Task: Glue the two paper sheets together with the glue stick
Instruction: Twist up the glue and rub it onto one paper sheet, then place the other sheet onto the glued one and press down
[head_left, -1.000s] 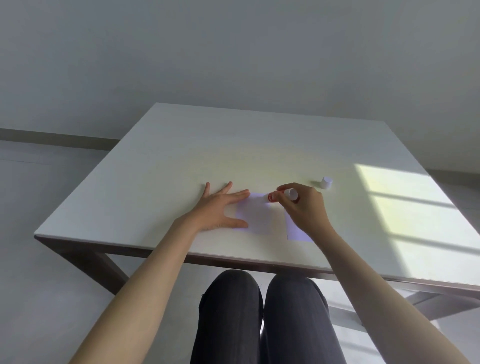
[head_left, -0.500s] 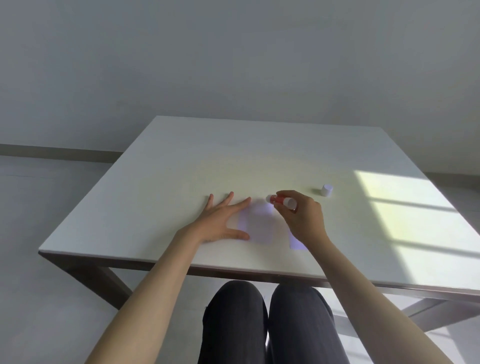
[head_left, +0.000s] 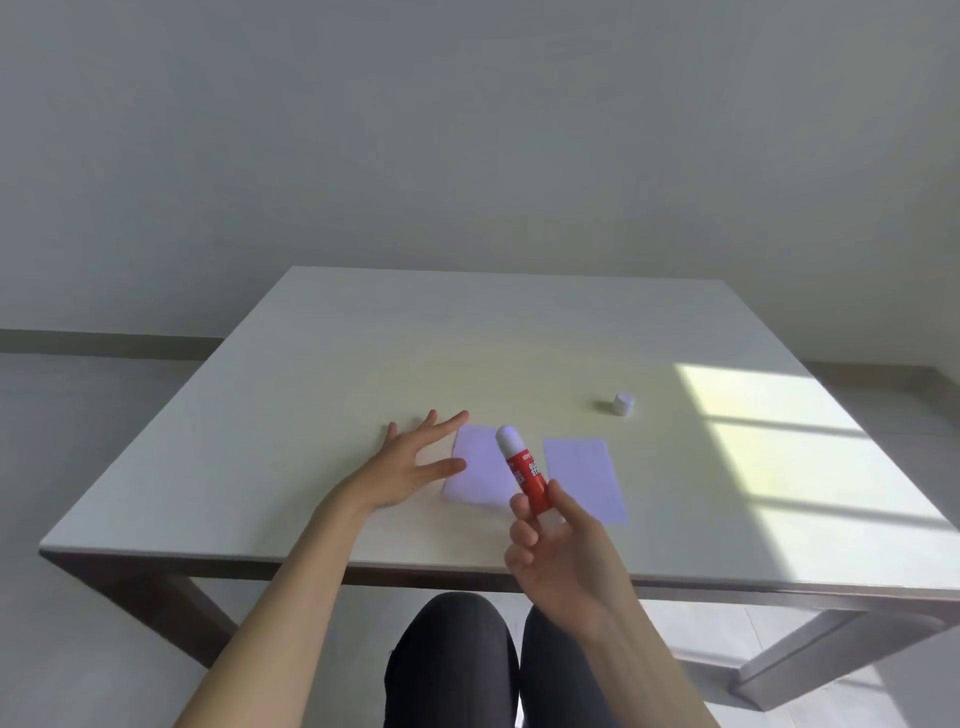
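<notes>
Two pale lilac paper sheets lie side by side near the table's front edge: the left sheet (head_left: 478, 470) and the right sheet (head_left: 587, 475), apart from each other. My right hand (head_left: 563, 556) is lifted above the front edge and grips the red glue stick (head_left: 524, 470) by its lower end, white tip pointing up and away. My left hand (head_left: 415, 462) lies flat with fingers spread, fingertips at the left sheet's left edge.
The glue stick's white cap (head_left: 623, 404) stands on the table to the right, beyond the sheets. A bright sun patch falls across the white table (head_left: 311, 374) at the right. My dark-trousered knees show below the front edge.
My right hand has lifted the glue stick off the left sheet and pulled back toward me, tilting the stick upright. The right sheet is now uncovered. My left hand stays by the left sheet.
</notes>
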